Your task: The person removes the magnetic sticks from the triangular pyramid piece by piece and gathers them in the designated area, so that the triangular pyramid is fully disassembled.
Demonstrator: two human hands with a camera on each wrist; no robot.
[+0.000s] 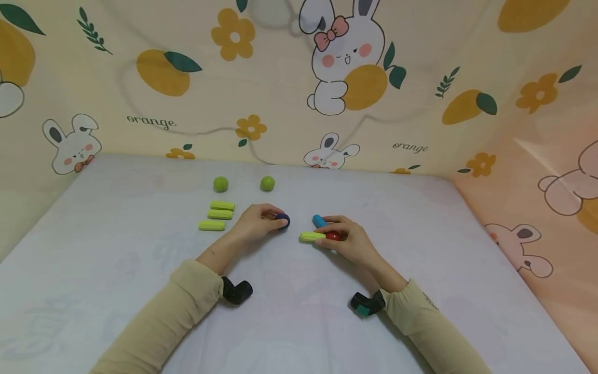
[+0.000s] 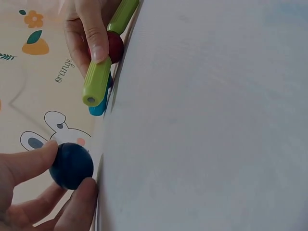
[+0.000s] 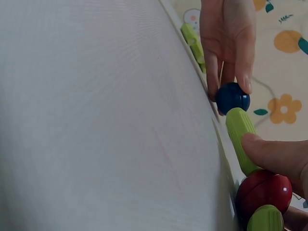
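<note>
1. Left hand (image 1: 256, 222): a dark blue ball (image 1: 283, 221) is pinched at the fingertips, thumb on one side and fingers on the other; the left wrist view shows the same grip (image 2: 71, 165). The ball is held right at the white sheet (image 1: 117, 218).
2. Right hand (image 1: 348, 240): a red ball (image 1: 333, 236) and a lime-green stick (image 1: 312, 236) are gripped together, fingers curled over them.
3. Green stick: long axis lies roughly flat along the sheet, free end pointed away from the right palm toward the left hand. In the right wrist view its tip (image 3: 239, 131) is seen just short of the blue ball; contact cannot be told.
4. A second green piece is seen at the red ball's near side in the right wrist view (image 3: 265, 219).
5. Blue stick (image 1: 320, 221): just beyond the right fingertips, partly covered by them.
6. Three more green sticks (image 1: 217, 214) are laid parallel beyond and outboard of the left hand, long axes crosswise.
7. Two green balls (image 1: 220, 183) are set farther out, ahead of the left hand, well apart from both hands.
</note>
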